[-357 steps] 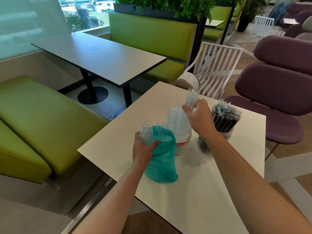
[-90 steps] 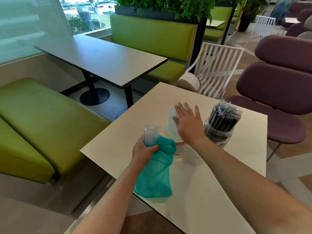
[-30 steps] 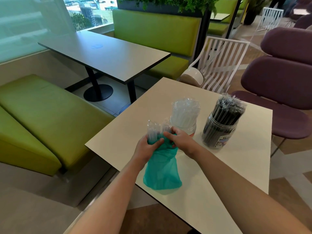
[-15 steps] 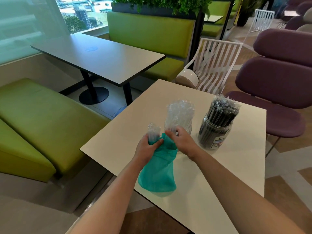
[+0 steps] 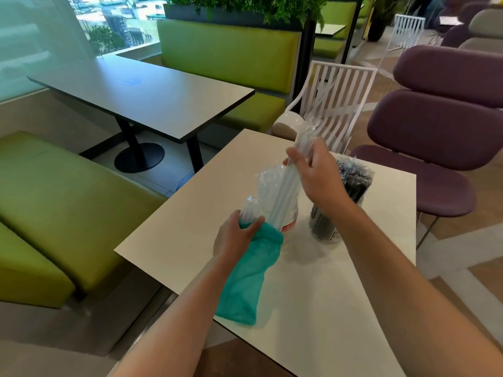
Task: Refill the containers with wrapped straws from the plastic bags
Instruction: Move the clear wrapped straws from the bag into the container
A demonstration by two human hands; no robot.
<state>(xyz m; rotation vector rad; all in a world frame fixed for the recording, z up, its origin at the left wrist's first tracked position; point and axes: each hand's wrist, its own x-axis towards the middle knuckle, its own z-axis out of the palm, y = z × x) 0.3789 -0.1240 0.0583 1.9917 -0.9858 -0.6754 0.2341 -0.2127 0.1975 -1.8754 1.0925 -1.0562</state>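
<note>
Head view: at frame centre the left hand [image 5: 236, 235] grips the teal bag [image 5: 249, 276] at its mouth, steadying it, while the right hand [image 5: 313, 175] pinches a bundle of clear wrapped straws [image 5: 285, 191], their lower ends apparently still at the bag's mouth, in front of the clear container [image 5: 288, 213]. The dark-straw jar [image 5: 334, 210] stands just right.

Teal plastic bag [image 5: 251, 270], clear-wrapped whitish straws [image 5: 285, 186], black straws [image 5: 351, 186] in a clear jar with what looks like a red-and-white label, cream table [image 5: 326, 308], lime-green benches [image 5: 68, 202], purple chairs [image 5: 435, 126].
</note>
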